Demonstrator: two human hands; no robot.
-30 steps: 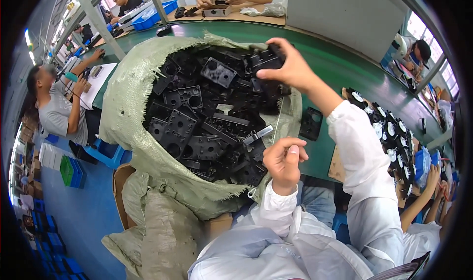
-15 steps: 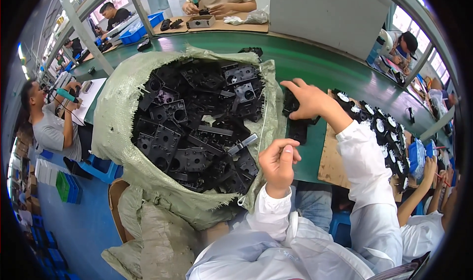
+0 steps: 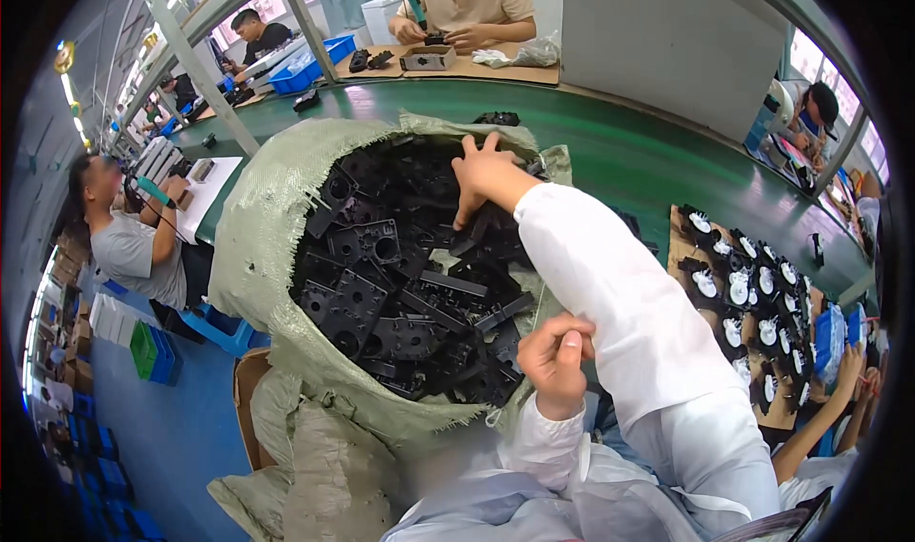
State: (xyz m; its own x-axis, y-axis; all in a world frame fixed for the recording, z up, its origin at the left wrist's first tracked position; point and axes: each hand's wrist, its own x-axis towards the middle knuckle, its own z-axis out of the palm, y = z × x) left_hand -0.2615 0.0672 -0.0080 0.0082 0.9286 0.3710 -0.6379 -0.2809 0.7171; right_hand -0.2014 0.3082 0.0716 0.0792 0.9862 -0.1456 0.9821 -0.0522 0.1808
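At far left, a seated co-worker in a grey short-sleeved shirt (image 3: 138,256) held a teal handheld tool (image 3: 153,191). Next stood a pale green woven sack (image 3: 257,227) with a frayed rim, its mouth wide open, filled with black moulded plastic parts (image 3: 367,242); any marks on these were too small to read. The right hand (image 3: 488,175) reached over the sack's far right rim, thumb and fingers spread wide above the parts; whether the fingertips touched them could not be told. The left hand (image 3: 555,363) hung just beside the sack's near right edge, its fingers loosely curled and the thumb close to them; whether it enclosed anything could not be told. Farther right, on the green tabletop (image 3: 648,156), a brown cardboard sheet (image 3: 783,414) bore black assemblies with white wheels (image 3: 739,286).
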